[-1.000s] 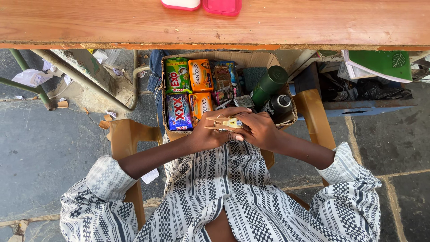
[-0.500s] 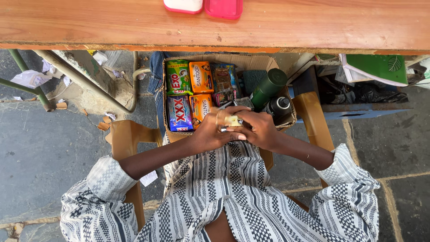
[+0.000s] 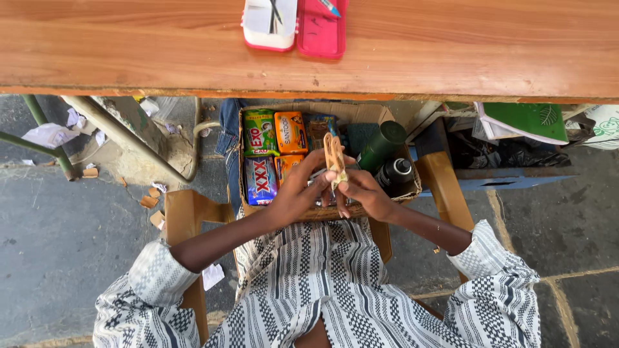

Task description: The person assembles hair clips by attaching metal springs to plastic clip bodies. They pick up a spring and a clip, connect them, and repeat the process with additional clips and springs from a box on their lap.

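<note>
Both hands meet over an open cardboard box [image 3: 371,113] resting on my lap. My left hand [image 3: 298,190] and my right hand [image 3: 362,193] pinch a small tan wooden clip-like piece [image 3: 334,158], which stands upright between my fingertips. Inside the box lie colourful soap packets: a green one [image 3: 259,131], an orange one [image 3: 291,132] and a blue one [image 3: 261,180]. A dark green cylinder [image 3: 382,146] and a black round-capped bottle [image 3: 395,173] sit at the box's right side.
A wooden desk top [image 3: 451,51] spans the upper view, carrying an open pink and white case [image 3: 293,24]. I sit on a wooden chair [image 3: 187,216]. Green booklets and bags [image 3: 529,122] lie at the right, metal desk legs [image 3: 129,138] and paper scraps at the left.
The tan wooden piece lay sideways between my hands; now it is turned upright and lifted a little higher over the box.
</note>
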